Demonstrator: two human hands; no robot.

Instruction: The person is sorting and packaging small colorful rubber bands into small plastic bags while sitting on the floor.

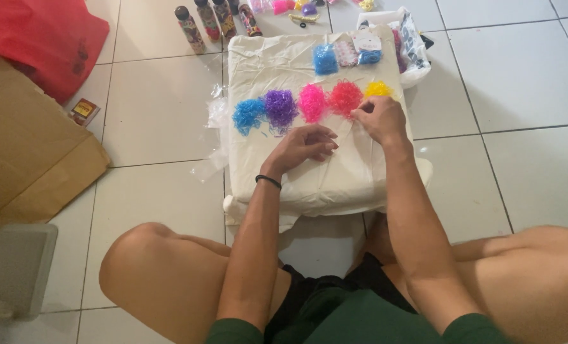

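Note:
I sit cross-legged on a tiled floor before a white cloth-covered cushion point(335, 181). On it lie small heaps of tiny elastic bands in a row: blue point(248, 114), purple point(280, 107), pink point(312, 102), red point(344, 97) and yellow point(378, 88). My right hand point(381, 120) has its fingertips pinched at the lower edge of the red heap, right below the yellow one. My left hand point(303, 145), a black band on its wrist, rests on the cloth below the pink heap with fingers curled; whether it holds bands is unclear.
Small packets with blue bands point(326, 59) lie at the cushion's far edge beside a plastic bag point(414, 44). Several decorated bottles point(190, 28) stand beyond. A red bag point(38, 38), cardboard point(22, 153) and a small box point(84, 111) lie left; a grey bin point(10, 267) near left.

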